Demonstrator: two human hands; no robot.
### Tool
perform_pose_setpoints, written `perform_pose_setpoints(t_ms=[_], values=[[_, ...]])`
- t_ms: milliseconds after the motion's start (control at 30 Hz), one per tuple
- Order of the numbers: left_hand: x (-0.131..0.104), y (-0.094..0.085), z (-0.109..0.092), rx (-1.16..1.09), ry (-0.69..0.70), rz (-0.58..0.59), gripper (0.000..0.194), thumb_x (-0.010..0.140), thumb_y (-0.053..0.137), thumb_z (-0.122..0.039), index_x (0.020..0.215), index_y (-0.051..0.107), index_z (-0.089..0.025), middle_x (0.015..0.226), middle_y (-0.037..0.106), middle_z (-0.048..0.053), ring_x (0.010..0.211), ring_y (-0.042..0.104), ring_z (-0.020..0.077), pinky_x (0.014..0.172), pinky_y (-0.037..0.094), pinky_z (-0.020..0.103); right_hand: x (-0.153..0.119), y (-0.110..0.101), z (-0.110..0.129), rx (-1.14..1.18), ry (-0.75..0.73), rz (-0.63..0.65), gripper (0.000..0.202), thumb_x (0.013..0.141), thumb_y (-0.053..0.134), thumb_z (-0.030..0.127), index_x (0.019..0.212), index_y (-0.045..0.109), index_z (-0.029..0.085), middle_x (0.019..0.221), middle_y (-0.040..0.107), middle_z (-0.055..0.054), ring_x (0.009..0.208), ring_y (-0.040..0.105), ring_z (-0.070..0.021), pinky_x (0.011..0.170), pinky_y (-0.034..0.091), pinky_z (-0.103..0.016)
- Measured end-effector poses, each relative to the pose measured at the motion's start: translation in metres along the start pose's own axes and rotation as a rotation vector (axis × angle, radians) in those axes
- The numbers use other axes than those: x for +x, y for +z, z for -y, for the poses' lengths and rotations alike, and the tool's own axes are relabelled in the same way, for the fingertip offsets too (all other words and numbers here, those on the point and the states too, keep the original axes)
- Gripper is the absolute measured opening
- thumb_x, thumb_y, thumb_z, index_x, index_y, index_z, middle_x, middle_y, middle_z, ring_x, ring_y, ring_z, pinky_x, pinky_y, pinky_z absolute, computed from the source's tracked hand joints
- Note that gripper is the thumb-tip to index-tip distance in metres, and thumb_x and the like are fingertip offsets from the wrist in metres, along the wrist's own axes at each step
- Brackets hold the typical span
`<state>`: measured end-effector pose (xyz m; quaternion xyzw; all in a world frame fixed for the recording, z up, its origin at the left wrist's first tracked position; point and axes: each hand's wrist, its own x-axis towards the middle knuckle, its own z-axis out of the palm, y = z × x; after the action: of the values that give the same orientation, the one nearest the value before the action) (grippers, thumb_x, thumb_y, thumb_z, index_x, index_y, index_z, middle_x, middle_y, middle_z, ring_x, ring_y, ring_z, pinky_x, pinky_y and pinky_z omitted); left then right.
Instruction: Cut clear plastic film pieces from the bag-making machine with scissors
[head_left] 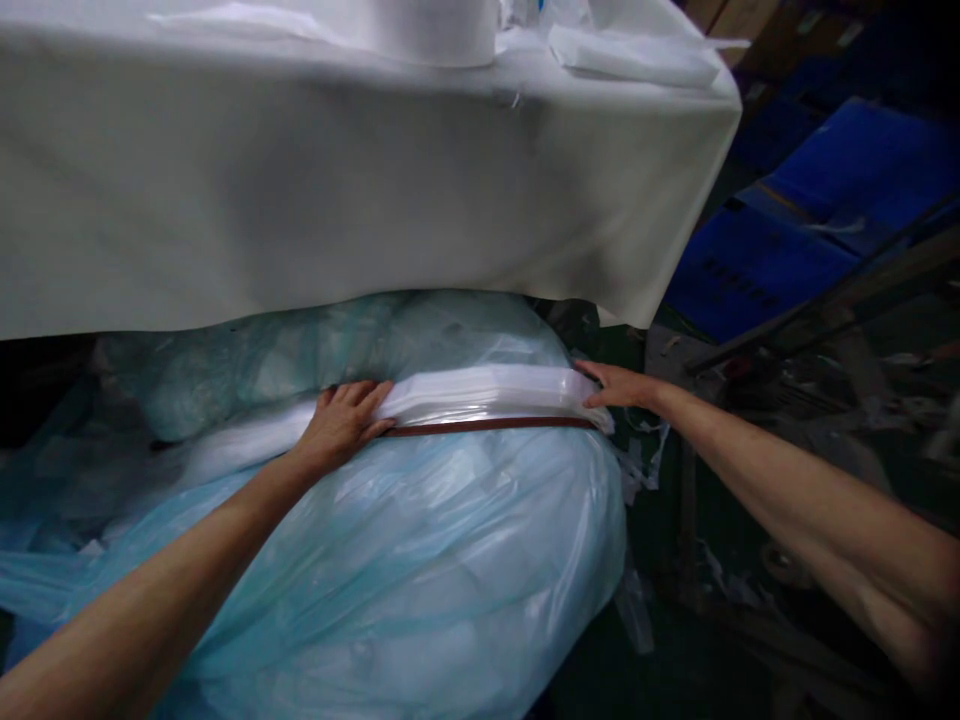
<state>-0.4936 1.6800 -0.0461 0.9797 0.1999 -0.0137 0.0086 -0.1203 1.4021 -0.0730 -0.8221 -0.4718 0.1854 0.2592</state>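
A flat stack of white plastic film or bags [487,392] lies between two bulging translucent sacks, with a thin brown strip [487,426] along its near edge. My left hand [346,418] rests on the stack's left part, fingers spread. At the stack's right end my right hand [616,384] touches it, thumb and fingers apart. The large pale blue sack [435,560] fills the space nearest me. Behind the stack sits a greenish sack [450,335], partly under the hanging cloth.
A table with a white cloth [375,190] spans the top, carrying a white container [439,30] and plastic pieces [637,58]. Blue boxes [780,260] stand at the right. Plastic scraps and a roll [786,562] lie low at the right near a dark frame.
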Motion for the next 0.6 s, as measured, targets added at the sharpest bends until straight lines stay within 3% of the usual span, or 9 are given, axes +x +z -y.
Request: perform_pose_setpoints(t_ms=[67,133,233,300,400,500,600], values=[[0.000,-0.001,-0.002,0.011,0.002,-0.009,0.067,0.081,0.027,-0.059,0.137,0.028,-0.022,0.130,0.046,0.016,0.118,0.042,0.0300,0.097,0.031,0.048,-0.015,0.007,0.005,-0.008,0.025,-0.015,0.071,0.054,0.067,0.019,0.123,0.049,0.012,0.128,0.048,-0.015,0.117,0.046,-0.0279,0.099,0.036,-0.045],[0.000,-0.003,-0.002,0.024,0.006,-0.033,0.075,0.078,0.031,-0.062,0.139,0.020,-0.020,0.132,0.045,0.017,0.119,0.041,0.0306,0.099,0.027,0.051,-0.034,0.016,0.015,-0.008,0.049,-0.135,0.072,0.064,0.059,0.023,0.131,0.037,0.010,0.136,0.039,-0.016,0.125,0.037,-0.0264,0.104,0.029,-0.043],[0.002,-0.004,-0.001,0.070,0.036,-0.031,0.073,0.078,0.033,-0.062,0.139,0.023,-0.022,0.130,0.047,0.016,0.119,0.041,0.0310,0.100,0.024,0.053,-0.072,0.034,0.039,0.025,0.083,-0.366,0.062,0.073,0.052,0.029,0.131,0.037,0.012,0.133,0.041,-0.015,0.124,0.039,-0.0237,0.104,0.030,-0.041],[0.003,-0.002,-0.002,0.100,0.063,0.003,0.066,0.081,0.031,-0.058,0.136,0.031,-0.022,0.126,0.050,0.016,0.116,0.044,0.0304,0.099,0.027,0.050,-0.106,0.050,0.058,0.064,0.072,-0.451,0.054,0.077,0.050,0.030,0.128,0.041,0.016,0.130,0.045,-0.013,0.121,0.041,-0.0222,0.104,0.032,-0.041],[0.003,0.001,-0.005,0.127,0.059,0.047,0.063,0.082,0.032,-0.054,0.134,0.035,-0.019,0.125,0.051,0.017,0.114,0.046,0.0307,0.096,0.030,0.048,-0.171,0.080,0.083,0.092,0.077,-0.436,0.046,0.081,0.047,0.031,0.125,0.043,0.020,0.128,0.047,-0.010,0.120,0.043,-0.0215,0.102,0.036,-0.043],[0.003,-0.001,-0.009,0.124,0.013,0.057,0.067,0.082,0.032,-0.055,0.137,0.028,-0.018,0.130,0.048,0.018,0.118,0.042,0.0323,0.099,0.026,0.053,-0.249,0.115,0.103,0.096,0.137,-0.389,0.047,0.082,0.045,0.027,0.128,0.041,0.022,0.131,0.046,-0.008,0.121,0.044,-0.0216,0.097,0.043,-0.039],[0.003,-0.016,-0.012,0.105,-0.032,0.066,0.074,0.080,0.032,-0.060,0.140,0.020,-0.017,0.139,0.038,0.018,0.127,0.033,0.0351,0.101,0.020,0.060,-0.328,0.144,0.124,0.145,0.201,-0.217,0.049,0.077,0.052,0.029,0.125,0.047,0.030,0.128,0.050,-0.005,0.115,0.050,-0.0237,0.089,0.049,-0.035]])
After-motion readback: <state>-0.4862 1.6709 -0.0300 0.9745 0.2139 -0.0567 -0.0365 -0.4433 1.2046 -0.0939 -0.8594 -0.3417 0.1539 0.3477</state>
